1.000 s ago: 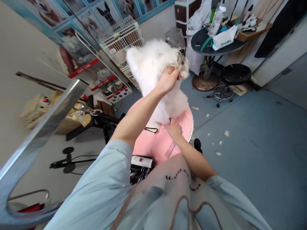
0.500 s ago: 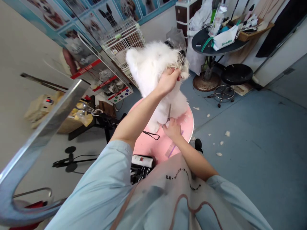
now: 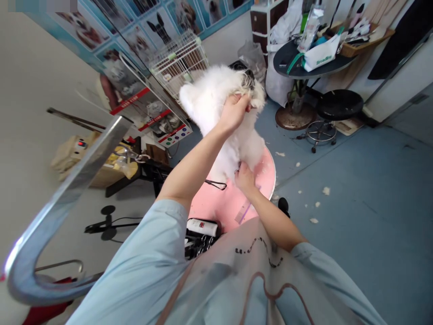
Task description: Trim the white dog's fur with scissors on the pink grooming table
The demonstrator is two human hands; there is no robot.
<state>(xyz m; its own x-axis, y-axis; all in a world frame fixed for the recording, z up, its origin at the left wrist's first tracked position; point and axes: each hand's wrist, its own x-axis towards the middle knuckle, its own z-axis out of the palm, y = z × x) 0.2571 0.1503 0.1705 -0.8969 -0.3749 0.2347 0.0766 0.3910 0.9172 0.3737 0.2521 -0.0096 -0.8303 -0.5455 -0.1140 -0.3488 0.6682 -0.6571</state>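
A fluffy white dog (image 3: 208, 97) is on a round pink table (image 3: 221, 205), its head at the far side. My left hand (image 3: 234, 112) is closed on the fur under the dog's muzzle. Lower down, my right hand (image 3: 245, 178) is closed around the handles of scissors (image 3: 239, 165), close against the fur at the dog's front. The blades are mostly hidden by fur and fingers. Near the front of the table lies a flat comb-like thing with a purple edge (image 3: 244, 210). A black looped cord (image 3: 216, 184) lies left of my right hand.
A bent metal bar (image 3: 67, 189) rises close on the left. A white bottle (image 3: 202, 226) lies in a black holder at the table's near edge. Behind stand a wire cage (image 3: 182, 58), a dark round table (image 3: 291, 61) and a black stool (image 3: 340, 104). Fur tufts (image 3: 326, 191) dot the floor.
My right hand has moved slightly up toward the dog, and the scissor blades, visible before, are now largely out of sight. My left hand keeps its hold at the muzzle. The camera view has shifted slightly.
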